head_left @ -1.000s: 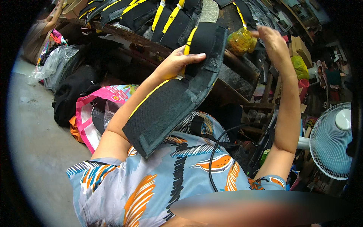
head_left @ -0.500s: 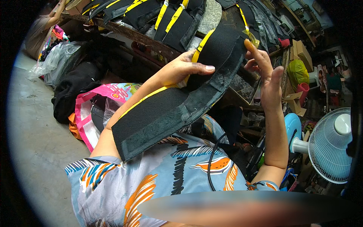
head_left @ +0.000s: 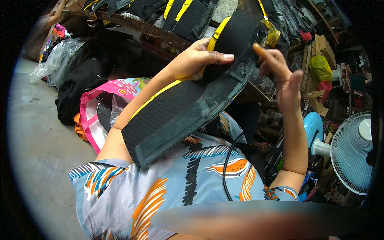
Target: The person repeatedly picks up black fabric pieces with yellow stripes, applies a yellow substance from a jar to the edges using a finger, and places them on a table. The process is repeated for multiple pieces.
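We find the long padded panel (head_left: pixel 188 108) lying along our left forearm, its far end under the left hand (head_left: pixel 196 60). The right hand (head_left: pixel 280 76) stands just right of that end, a fingertip at its edge. Behind lies the table (head_left: pixel 136 26) carrying further panels (head_left: pixel 188 14). A bag (head_left: pixel 100 108) sits on the floor (head_left: pixel 40 132) at left; a fan (head_left: pixel 352 152) stands at right.

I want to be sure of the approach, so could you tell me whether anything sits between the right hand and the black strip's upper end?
Nothing visible: the right hand has its forefinger at the black strip already.
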The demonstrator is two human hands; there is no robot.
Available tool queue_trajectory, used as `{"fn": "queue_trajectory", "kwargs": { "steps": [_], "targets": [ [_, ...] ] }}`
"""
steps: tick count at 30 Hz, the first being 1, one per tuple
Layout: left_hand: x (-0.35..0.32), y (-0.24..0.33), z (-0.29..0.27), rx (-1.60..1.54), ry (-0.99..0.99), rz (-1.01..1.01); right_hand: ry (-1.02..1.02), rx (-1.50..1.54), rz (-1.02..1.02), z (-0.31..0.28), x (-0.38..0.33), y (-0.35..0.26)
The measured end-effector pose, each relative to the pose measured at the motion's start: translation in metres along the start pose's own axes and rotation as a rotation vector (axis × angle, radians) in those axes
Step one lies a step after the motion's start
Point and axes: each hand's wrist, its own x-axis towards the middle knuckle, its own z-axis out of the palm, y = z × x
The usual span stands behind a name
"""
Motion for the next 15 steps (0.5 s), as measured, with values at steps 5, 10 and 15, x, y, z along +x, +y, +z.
{"fn": "queue_trajectory", "kwargs": {
  "steps": [5,10,15],
  "targets": [
    [0.001,-0.004,-0.002,0.063,0.01,-0.016,-0.124,-0.265,-0.07,0.012,-0.013,-0.02],
    [0.0,-0.007,-0.005,0.017,0.017,-0.01,0.043,-0.174,-0.049,-0.013,0.003,-0.016],
    [-0.001,-0.004,-0.007,0.014,-0.031,-0.059,0.225,-0.518,-0.14,-0.018,0.009,-0.01]
  ]
}}
